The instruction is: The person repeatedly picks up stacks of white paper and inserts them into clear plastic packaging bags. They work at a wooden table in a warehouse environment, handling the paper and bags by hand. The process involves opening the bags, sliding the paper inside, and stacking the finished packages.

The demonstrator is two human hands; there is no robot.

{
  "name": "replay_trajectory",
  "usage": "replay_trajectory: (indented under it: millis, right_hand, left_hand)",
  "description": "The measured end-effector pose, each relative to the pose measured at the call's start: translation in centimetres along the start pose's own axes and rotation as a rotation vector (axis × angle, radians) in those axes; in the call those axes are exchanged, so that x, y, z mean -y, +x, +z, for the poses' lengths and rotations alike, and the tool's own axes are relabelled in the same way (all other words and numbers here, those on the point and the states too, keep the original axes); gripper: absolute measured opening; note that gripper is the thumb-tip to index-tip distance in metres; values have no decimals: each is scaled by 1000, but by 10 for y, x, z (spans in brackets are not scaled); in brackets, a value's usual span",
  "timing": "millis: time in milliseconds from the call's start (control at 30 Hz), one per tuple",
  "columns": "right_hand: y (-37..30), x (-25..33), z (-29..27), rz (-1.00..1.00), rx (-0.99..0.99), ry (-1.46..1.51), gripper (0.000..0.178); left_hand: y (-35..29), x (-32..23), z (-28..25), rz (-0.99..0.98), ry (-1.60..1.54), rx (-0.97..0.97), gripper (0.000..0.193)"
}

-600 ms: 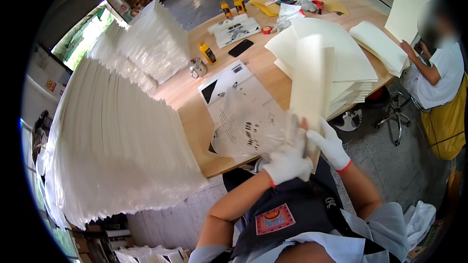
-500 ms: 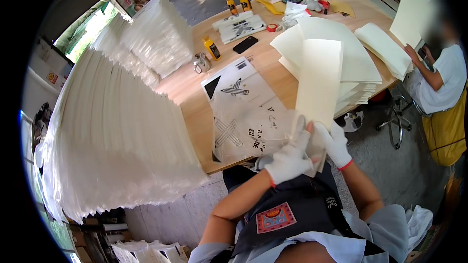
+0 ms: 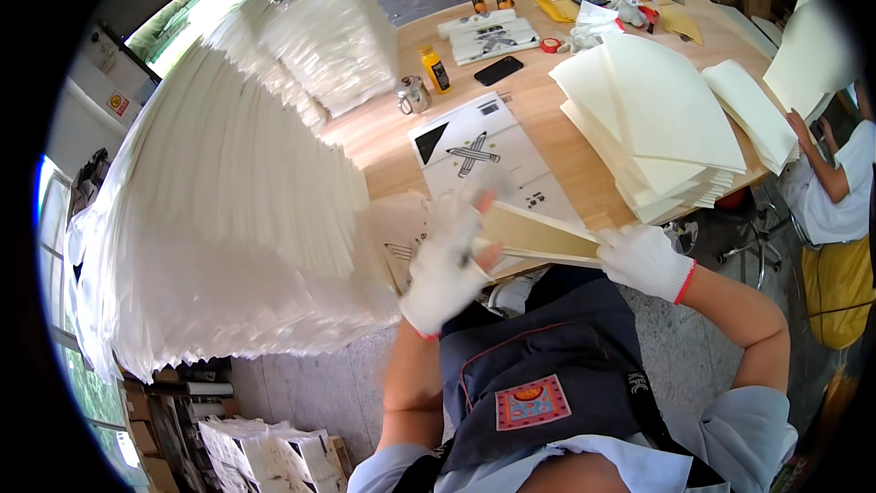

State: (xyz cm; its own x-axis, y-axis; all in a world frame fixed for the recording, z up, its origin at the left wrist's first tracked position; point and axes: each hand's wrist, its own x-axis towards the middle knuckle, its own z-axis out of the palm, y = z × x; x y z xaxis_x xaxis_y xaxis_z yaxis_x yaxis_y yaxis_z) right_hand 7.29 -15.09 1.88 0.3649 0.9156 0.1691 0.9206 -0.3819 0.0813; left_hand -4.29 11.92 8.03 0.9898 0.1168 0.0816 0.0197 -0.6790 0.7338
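In front of my waist, my right hand [image 3: 646,257], in a white glove with a red cuff, grips the right end of some cream paper sheets [image 3: 538,236]. The sheets lie crosswise, bowed, with a gap between their edges. My left hand [image 3: 445,260], gloved alike with bare fingertips showing, is at their left end. Motion smears it, so whether its fingers close on the paper is unclear. Under and beyond this hand a clear plastic bag [image 3: 516,151] printed with crossed pencils lies on the table, its near part covered.
Tall stacks of plastic-wrapped white packs [image 3: 246,210] rise at the left. Fanned cream sheets [image 3: 652,110] lie at the right. A steel mug [image 3: 412,96], a juice bottle [image 3: 435,70] and a black phone [image 3: 499,70] stand or lie beyond the bag. Another person [image 3: 835,164] sits far right, handling a sheet.
The cream sheets have swung from upright to crosswise and bowed. My left hand has moved left, away from my right hand. The view has shifted, and the other person's sheet has tilted.
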Motion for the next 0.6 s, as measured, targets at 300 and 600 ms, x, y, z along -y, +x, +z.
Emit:
replay_trajectory:
  millis: [300, 600]
  right_hand:
    - [24, 2, 10, 105, 324, 519, 18]
    - [67, 33, 38, 439, 201, 559, 39]
  left_hand:
    - [-53, 5, 71, 168, -108, 376, 50]
    - [-16, 44, 104, 260, -70, -197, 26]
